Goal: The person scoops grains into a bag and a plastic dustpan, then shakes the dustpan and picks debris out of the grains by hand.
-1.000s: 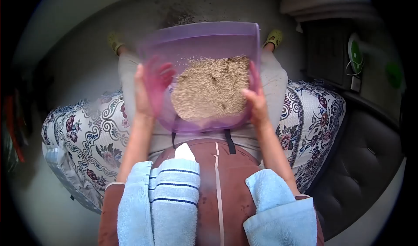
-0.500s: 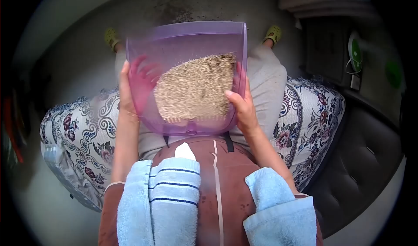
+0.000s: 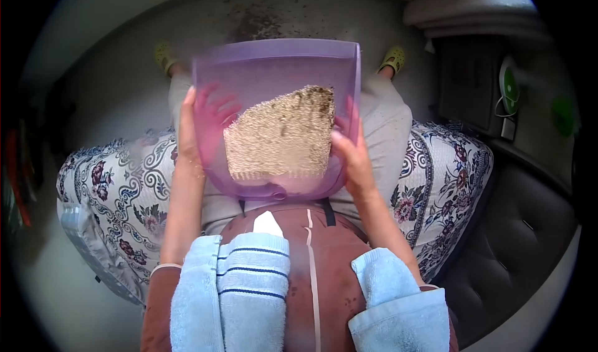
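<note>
Both hands hold a translucent purple tray (image 3: 274, 49) above my lap. My left hand (image 3: 189, 128) grips its left side, with the fingers showing pink through the plastic underneath. My right hand (image 3: 355, 159) is on the right side, its thumb over the edge near the grain. Inside the tray lies a layer of pale tan grain (image 3: 280, 137), with darker bits gathered toward its upper right corner.
A patterned cloth (image 3: 118, 190) covers the seat on both sides of my legs. Dark debris (image 3: 258, 25) is scattered on the floor ahead. A black padded surface (image 3: 511, 246) is at the right; blue towels (image 3: 252, 290) hang over my chest.
The tray has gone left from its first position, then slightly right and nearer to me, with both hands still on it. The grain has shifted into a narrower heap with a slanted upper edge.
</note>
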Demonstrator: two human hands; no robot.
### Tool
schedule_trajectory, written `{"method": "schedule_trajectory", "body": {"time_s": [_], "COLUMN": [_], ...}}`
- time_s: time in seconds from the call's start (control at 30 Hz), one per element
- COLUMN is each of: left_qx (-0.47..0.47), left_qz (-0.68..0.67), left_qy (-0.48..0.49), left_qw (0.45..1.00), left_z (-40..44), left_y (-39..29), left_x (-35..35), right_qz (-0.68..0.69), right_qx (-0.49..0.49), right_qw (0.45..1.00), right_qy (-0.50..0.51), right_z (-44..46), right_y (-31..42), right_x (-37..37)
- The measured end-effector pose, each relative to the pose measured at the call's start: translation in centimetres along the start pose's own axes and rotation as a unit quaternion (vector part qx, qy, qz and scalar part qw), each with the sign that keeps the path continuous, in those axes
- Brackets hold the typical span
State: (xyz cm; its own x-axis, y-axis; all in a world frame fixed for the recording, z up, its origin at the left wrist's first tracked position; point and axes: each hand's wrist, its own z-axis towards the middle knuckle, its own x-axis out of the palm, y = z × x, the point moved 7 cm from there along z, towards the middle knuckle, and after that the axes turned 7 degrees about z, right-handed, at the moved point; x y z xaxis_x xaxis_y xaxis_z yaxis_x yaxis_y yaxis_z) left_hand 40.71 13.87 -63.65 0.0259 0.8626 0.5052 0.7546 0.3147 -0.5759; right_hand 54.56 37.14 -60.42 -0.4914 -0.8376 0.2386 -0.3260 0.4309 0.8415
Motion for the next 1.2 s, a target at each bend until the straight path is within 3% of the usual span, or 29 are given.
{"method": "schedule_trajectory", "body": {"time_s": [0.03,0.13,0.2,0.33,0.43,0.47,0.53,0.6,0.7,0.8,0.9,1.03,1.13,1.2], "left_qx": [-0.009,0.094,0.086,0.058,0.043,0.056,0.099,0.109,0.077,0.009,-0.007,0.135,0.051,0.022], "left_qz": [0.013,0.048,0.019,-0.002,0.024,0.058,0.095,0.074,0.019,-0.036,-0.019,0.049,0.004,-0.016], "left_qy": [-0.023,-0.072,-0.017,0.033,0.009,-0.025,-0.093,-0.073,-0.037,0.024,0.001,-0.083,-0.003,0.003], "left_qw": [1.000,0.992,0.996,0.998,0.999,0.996,0.986,0.989,0.996,0.999,1.000,0.986,0.999,1.000], "left_z": [-0.4,-1.3,-2.0,-0.9,-1.0,-1.3,-2.1,-2.3,-1.5,0.4,-0.3,-2.3,-1.0,-0.2], "left_y": [-0.1,1.9,2.4,0.6,-1.6,-1.6,-1.4,1.5,3.0,1.1,-0.1,2.3,1.7,0.9], "left_x": [0.7,4.4,5.6,0.5,-0.8,0.3,3.8,5.5,3.2,-1.2,0.3,4.7,0.4,-2.2], "right_qz": [0.013,0.099,0.177,-0.049,0.012,0.000,0.132,0.158,0.082,-0.054,0.013,0.217,-0.007,-0.041], "right_qx": [0.035,0.096,0.069,-0.086,-0.014,0.018,0.092,0.104,0.014,-0.070,0.050,0.093,-0.055,-0.056], "right_qw": [0.999,0.990,0.980,0.994,0.999,1.000,0.986,0.980,0.995,0.996,0.999,0.966,0.996,0.995], "right_qy": [-0.009,0.011,0.066,0.038,0.047,0.022,0.042,0.058,0.048,0.024,0.012,0.101,0.064,0.066], "right_z": [0.3,2.2,1.8,0.1,-0.4,0.3,1.8,3.0,2.7,-0.3,0.5,2.3,2.1,-0.1], "right_y": [-0.4,-0.3,1.5,0.7,-0.8,-0.7,-0.6,-0.5,0.4,1.6,-0.3,0.3,-1.2,-0.2], "right_x": [-0.6,-5.3,-4.3,-0.9,1.8,0.8,-1.5,-4.8,-4.8,1.4,0.3,-3.5,-2.4,2.5]}}
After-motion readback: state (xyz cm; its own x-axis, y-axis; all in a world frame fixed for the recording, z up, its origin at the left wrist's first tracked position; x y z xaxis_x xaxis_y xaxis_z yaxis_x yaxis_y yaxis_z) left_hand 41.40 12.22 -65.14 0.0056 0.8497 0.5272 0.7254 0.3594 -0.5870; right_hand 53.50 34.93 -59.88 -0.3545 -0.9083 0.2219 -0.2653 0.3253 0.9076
